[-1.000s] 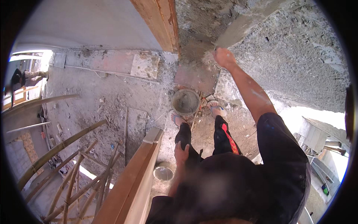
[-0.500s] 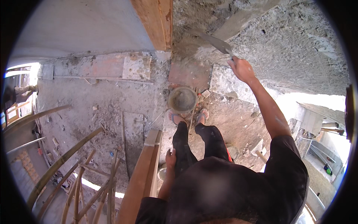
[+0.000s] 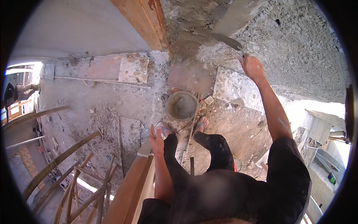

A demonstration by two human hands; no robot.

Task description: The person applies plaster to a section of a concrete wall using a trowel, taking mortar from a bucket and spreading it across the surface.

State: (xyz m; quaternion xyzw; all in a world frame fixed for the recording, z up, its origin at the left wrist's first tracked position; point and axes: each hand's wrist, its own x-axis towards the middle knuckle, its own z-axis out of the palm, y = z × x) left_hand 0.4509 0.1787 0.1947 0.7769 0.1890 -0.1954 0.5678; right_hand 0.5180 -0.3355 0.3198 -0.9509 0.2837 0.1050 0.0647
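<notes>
My right hand (image 3: 253, 68) is closed round the handle of a trowel (image 3: 226, 40), arm stretched forward. The blade rests against the wall's grey plaster (image 3: 201, 28), with wet-looking mortar around its tip. By the top of a wooden post (image 3: 134, 179), my left hand (image 3: 156, 140) hangs with its fingers apart and holds nothing. Between and just ahead of my feet stands a round bucket (image 3: 181, 106) with grey mortar in it.
A wooden frame (image 3: 145, 22) runs down to the floor beside the plastered wall. Stained boards (image 3: 238, 87) lie along the wall's foot. Rubble covers the ground, and several bamboo poles (image 3: 63, 160) stand at the left. Another person (image 3: 22, 93) is partly visible at far left.
My right hand and the trowel have shifted slightly right and down in the picture. The left hand has risen forward from beside my leg, and my view has shifted a little.
</notes>
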